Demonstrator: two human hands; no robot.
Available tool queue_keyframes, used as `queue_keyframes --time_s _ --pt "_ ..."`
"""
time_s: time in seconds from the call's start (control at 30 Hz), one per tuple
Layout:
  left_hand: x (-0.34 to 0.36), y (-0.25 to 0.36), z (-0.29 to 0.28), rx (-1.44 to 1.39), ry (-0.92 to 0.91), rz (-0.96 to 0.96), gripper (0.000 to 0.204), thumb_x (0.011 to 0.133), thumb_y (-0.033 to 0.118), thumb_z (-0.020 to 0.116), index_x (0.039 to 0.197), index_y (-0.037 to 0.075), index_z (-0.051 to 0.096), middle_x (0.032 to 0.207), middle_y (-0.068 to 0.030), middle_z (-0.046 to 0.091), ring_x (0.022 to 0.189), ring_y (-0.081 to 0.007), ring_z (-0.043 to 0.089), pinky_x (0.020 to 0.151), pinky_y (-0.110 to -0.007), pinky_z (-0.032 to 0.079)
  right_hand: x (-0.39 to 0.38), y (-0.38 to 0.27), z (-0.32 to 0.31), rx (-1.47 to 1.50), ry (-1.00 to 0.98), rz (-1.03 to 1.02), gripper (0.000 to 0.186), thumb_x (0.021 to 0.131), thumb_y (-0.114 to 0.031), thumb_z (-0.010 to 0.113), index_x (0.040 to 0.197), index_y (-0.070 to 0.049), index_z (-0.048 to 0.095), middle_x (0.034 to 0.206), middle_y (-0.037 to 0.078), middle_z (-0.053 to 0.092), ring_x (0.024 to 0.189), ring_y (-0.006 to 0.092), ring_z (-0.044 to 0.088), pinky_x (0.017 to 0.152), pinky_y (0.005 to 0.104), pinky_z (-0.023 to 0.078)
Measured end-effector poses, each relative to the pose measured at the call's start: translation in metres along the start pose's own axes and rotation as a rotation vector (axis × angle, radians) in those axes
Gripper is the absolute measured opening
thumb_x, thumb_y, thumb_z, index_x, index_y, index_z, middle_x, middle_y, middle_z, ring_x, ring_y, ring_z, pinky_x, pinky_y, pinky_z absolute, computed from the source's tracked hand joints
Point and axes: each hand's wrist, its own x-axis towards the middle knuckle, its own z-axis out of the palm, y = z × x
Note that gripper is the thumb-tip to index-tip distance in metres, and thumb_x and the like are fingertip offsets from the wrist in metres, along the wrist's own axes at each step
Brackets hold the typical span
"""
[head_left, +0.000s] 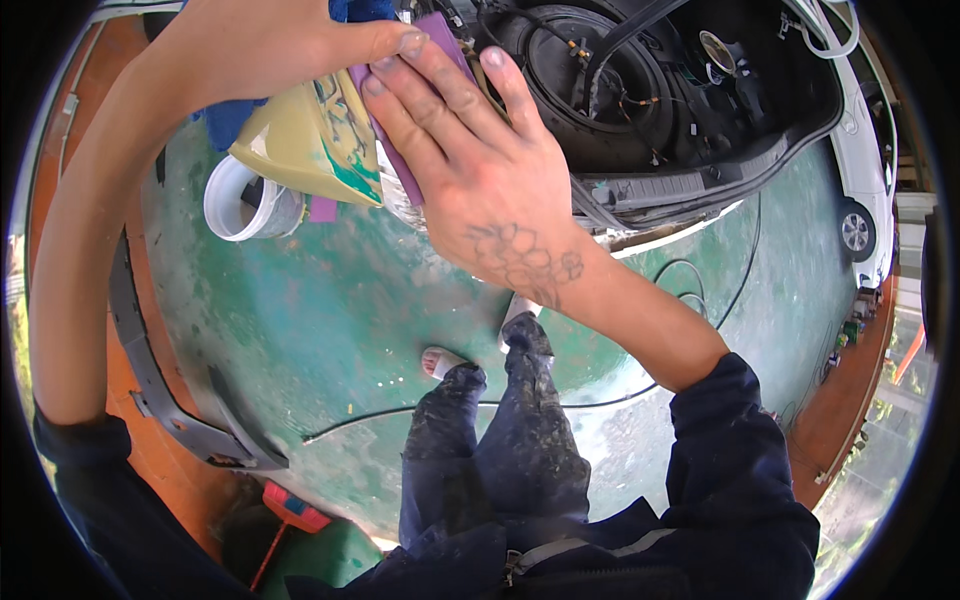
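My right hand (490,165) lies over a long purple sheet (395,150) that looks like sandpaper, its back toward me. Its fingers are straight and slant to the upper left, with the little finger apart and the thumb hidden beneath; the hand holds the sheet against a curved beige panel (300,135). That panel carries green patches and dark pen-like marks. At the top left, my left hand (265,50) reaches over the panel, its thumb against the right fingertips. The other left fingers are out of sight beyond the frame's edge.
A white bucket (225,200) stands under the panel, with a purple piece (322,210) beside it. Ahead, a stripped car boot (600,110) shows loose wires. A black hose (600,402) crosses the green floor. A dark bumper (180,400) and a red broom (293,508) lie left.
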Motion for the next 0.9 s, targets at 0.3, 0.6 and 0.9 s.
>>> queue_keyframes --time_s 0.3,0.6,0.9 --pt "-0.012 0.004 -0.03 0.054 0.236 0.2 0.029 0.069 0.007 0.075 0.097 0.009 0.067 0.097 -0.0103 0.067 0.105 -0.0339 0.06 0.092 -0.044 0.047 0.009 0.005 0.0 0.079 0.02 0.018 0.051 0.089 -0.014 0.064 0.138 0.0 0.065 0.145 0.012 0.066 0.145 0.0263 0.053 0.125 0.0525 0.028" --pt "0.002 0.001 -0.036 0.252 0.186 0.366 0.044 0.078 0.023 0.078 0.12 0.015 0.068 0.143 -0.0172 0.054 0.14 -0.0416 0.045 0.116 -0.054 0.037 0.017 0.009 -0.001 0.004 0.039 -0.045 0.051 0.089 -0.016 0.06 0.134 0.006 0.066 0.139 0.017 0.067 0.141 0.0279 0.055 0.126 0.0496 0.03" --pt "-0.016 -0.003 -0.029 -0.156 0.131 -0.008 0.092 0.08 0.028 0.081 0.162 0.019 0.041 0.166 -0.0265 0.03 0.153 -0.0482 0.029 0.126 -0.057 0.025 0.036 0.004 -0.021 0.044 -0.093 -0.044 0.044 0.093 -0.014 0.063 0.134 0.0 0.068 0.144 0.014 0.066 0.144 0.0251 0.054 0.126 0.0567 0.024"
